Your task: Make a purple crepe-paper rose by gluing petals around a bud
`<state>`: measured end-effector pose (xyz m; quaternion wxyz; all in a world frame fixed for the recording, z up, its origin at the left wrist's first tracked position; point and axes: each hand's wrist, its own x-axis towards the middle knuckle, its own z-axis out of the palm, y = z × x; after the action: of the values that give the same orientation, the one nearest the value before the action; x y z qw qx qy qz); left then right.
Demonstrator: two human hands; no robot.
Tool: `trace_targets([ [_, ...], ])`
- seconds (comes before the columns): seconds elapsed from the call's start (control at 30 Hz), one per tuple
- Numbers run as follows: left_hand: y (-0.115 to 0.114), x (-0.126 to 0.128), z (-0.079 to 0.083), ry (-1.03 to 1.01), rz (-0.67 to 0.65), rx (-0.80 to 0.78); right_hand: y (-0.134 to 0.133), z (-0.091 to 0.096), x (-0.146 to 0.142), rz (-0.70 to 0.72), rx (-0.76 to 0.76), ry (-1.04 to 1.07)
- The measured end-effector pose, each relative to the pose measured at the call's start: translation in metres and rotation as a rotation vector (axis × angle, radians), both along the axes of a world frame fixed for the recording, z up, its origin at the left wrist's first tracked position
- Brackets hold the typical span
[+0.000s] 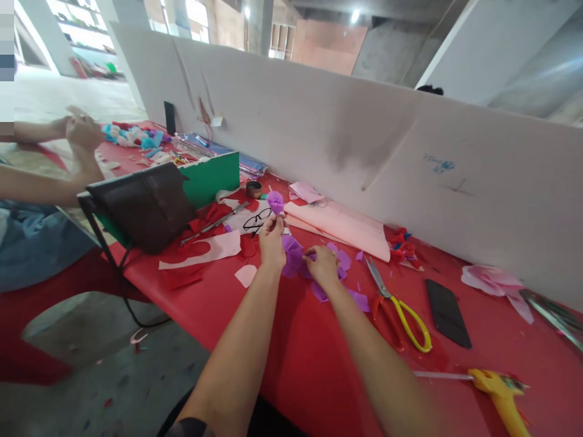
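Purple bloom (275,201) and loose purple pieces (293,257)
The rounded, ruffled bloom is standing upright above the pinched fingertips of the left hand (272,241), its base narrowing downward. The thin pieces are lying scattered around the right hand (324,264), which is partly covering them.
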<state>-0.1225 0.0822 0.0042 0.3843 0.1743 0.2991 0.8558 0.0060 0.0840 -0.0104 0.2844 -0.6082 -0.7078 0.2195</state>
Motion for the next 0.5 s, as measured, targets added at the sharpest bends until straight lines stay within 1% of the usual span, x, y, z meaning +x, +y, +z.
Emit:
trace_targets([
  [0.13,0.000,0.002,0.000,0.025,-0.039,-0.009,0.003,-0.001,0.006,0.007,0.008,0.167],
  [0.23,-0.002,0.014,0.001,0.066,-0.116,-0.018,-0.003,0.003,0.018,0.013,0.038,0.362],
  [0.3,-0.005,0.027,0.000,0.110,-0.226,-0.047,-0.010,0.006,0.030,-0.003,0.056,0.502],
  [0.4,-0.013,0.050,0.000,0.198,-0.453,-0.123,-0.023,0.009,0.051,-0.038,0.057,0.688],
  [0.5,-0.021,0.066,0.001,0.298,-0.613,-0.164,-0.031,0.009,0.069,-0.082,0.051,0.838],
])
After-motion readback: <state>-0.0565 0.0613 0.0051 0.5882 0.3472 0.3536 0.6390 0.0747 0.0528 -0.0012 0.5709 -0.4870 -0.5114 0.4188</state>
